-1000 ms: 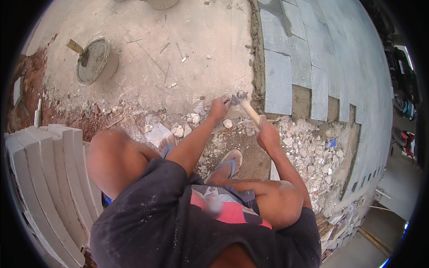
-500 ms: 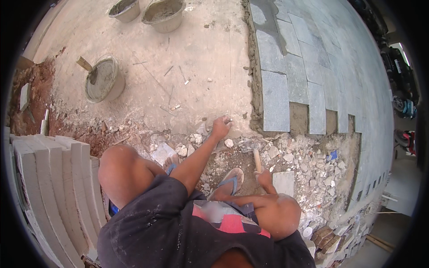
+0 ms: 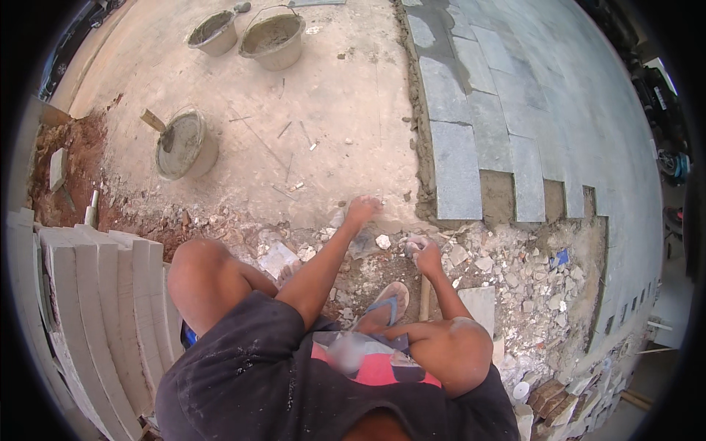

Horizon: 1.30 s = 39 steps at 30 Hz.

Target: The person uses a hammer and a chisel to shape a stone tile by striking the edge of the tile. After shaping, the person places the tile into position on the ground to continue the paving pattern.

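My left hand (image 3: 362, 209) hovers low over the edge where the pinkish concrete slab (image 3: 323, 110) meets the rubble. Its fingers point right and are smeared, so whether they hold anything is unclear. My right hand (image 3: 425, 254), dusty at the fingertips, is closed at the upper end of a tool with a wooden handle (image 3: 424, 298). The handle runs back from below that hand toward my sandalled foot (image 3: 386, 305); the hand covers the tool's head. Ahead and to the right, grey stone paving tiles (image 3: 457, 169) form a stepped edge, with mortar (image 3: 498, 197) in the gaps.
Three buckets of wet mortar (image 3: 187, 143) (image 3: 213, 33) (image 3: 272, 42) stand on the slab, the nearest with a wooden handle sticking out. Upright pale slabs (image 3: 95, 294) are stacked at my left. Broken stone (image 3: 529, 287) covers the ground at right, beside a loose tile (image 3: 479, 305).
My right hand has moved forward from the middle of the wooden handle to its upper end. The left hand stays near the slab edge, its fingers now blurred. The view has shifted slightly.
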Available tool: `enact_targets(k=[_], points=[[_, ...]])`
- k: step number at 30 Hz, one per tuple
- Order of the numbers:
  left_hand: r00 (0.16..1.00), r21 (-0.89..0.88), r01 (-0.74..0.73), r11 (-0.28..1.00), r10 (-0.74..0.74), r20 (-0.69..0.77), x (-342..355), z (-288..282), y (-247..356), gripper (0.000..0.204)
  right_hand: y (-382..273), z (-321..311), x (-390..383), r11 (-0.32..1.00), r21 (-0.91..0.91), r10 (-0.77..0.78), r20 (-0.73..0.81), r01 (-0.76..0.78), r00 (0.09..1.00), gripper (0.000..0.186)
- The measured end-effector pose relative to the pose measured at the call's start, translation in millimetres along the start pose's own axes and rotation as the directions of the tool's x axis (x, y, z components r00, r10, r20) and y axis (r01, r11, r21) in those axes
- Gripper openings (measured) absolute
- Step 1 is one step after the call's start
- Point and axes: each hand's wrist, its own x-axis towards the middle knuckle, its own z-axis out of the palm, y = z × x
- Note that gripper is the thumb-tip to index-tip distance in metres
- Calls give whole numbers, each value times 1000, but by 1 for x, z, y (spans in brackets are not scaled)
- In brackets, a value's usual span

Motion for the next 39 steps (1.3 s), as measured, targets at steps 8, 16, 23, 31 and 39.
enact_targets(k=[8,16,23,31,39], points=[[991,29,128,991,-126,-54,-14,1,13,35,-71,38,65,775,563,225,179,-287,958,17],[983,61,170,984,-164,-82,-18,6,17,31,-68,61,79,761,578,193,230,-294,954,18],[986,-59,162,985,-163,-24,-25,13,21,26,-85,61,79,754,623,183,105,-208,977,16],[985,-68,166,984,-169,-33,-28,21,26,22,-87,53,84,752,617,189,136,-233,972,20],[989,-122,146,982,-145,16,-18,10,10,19,-84,60,86,709,666,204,122,-232,971,17]])
